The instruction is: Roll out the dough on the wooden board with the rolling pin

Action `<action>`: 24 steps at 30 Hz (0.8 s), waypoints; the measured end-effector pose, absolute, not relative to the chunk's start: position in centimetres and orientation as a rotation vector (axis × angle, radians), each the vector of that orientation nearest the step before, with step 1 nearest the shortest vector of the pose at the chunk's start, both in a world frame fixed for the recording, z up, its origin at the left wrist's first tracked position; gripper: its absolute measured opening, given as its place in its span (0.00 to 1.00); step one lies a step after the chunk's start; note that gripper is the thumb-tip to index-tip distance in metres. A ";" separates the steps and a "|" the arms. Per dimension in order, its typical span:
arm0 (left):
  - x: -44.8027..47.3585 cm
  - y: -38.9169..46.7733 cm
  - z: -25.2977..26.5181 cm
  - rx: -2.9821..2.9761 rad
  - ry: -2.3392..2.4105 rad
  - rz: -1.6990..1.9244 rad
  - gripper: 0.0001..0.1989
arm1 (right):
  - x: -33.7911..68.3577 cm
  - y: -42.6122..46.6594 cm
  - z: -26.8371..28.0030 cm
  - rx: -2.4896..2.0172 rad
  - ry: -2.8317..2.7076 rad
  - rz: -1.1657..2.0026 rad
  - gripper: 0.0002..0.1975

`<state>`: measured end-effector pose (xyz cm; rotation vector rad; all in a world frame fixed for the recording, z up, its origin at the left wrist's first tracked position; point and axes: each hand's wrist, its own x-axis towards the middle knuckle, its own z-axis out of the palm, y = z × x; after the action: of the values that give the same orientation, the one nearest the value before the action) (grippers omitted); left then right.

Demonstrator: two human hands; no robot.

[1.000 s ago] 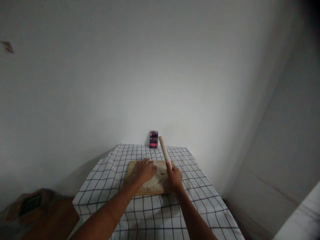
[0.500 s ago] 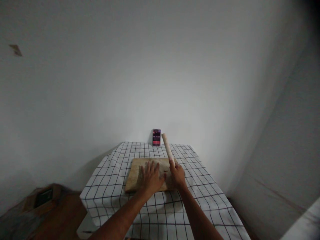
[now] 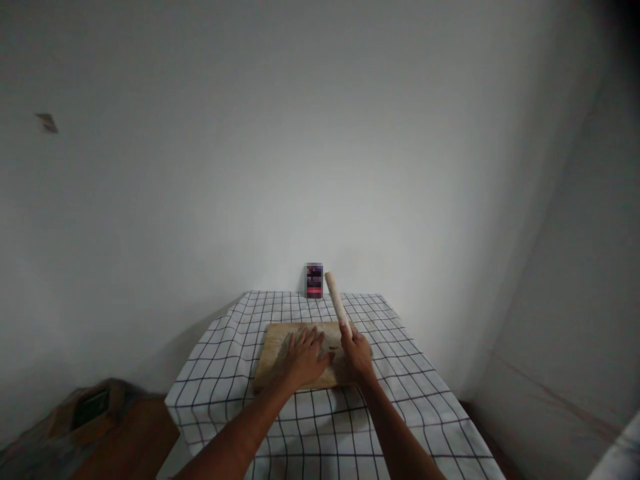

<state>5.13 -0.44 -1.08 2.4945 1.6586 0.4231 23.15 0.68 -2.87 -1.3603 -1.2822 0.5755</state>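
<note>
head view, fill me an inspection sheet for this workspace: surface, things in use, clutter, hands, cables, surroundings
Surface: white cloth with dark grid lines, draped past the left edge.
Things in use: wooden board on the cloth; pale flat layer on it, possibly dough; wooden rolling pin angled toward the back.
Clutter: upright pixelated rectangle at the back edge, details unreadable.
Left hand: fingers spread, palm down over the layer; pressure cannot be told.
Right hand: closed around the pin's near end.
Cables: nothing seen.
Surroundings: pale wall behind, brown patch at upper left; brown box-like object at lower left, dim.
</note>
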 end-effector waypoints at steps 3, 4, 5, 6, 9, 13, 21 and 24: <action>5.3 0.6 -1.3 2.511 1.676 0.422 0.34 | 23.1 0.7 -2.7 -1.382 -1.284 0.537 0.41; 5.5 0.9 -1.4 2.504 1.703 0.439 0.33 | 23.1 0.6 -2.6 -1.383 -1.289 0.529 0.41; 5.7 1.2 -1.5 2.487 1.740 0.462 0.33 | 23.1 0.6 -2.6 -1.378 -1.294 0.527 0.41; 5.9 1.6 -1.5 2.466 1.781 0.491 0.32 | 23.1 0.6 -2.5 -1.370 -1.298 0.527 0.41; 6.4 2.4 -1.4 2.434 1.857 0.578 0.28 | 23.1 0.5 -2.5 -1.355 -1.289 0.532 0.39; 6.3 3.7 -0.7 2.460 1.885 0.608 0.21 | 23.1 0.6 -2.7 -1.371 -1.275 0.542 0.38; 5.6 6.4 0.6 2.482 1.787 0.655 0.15 | 23.2 0.8 -2.4 -1.337 -1.257 0.550 0.37; 4.6 7.7 1.4 2.419 1.669 0.680 0.13 | 23.1 0.7 -2.3 -1.325 -1.253 0.568 0.36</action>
<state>4.62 7.69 1.43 2.4187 1.6686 0.6797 23.11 0.70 -2.32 -1.3249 -1.2528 0.5683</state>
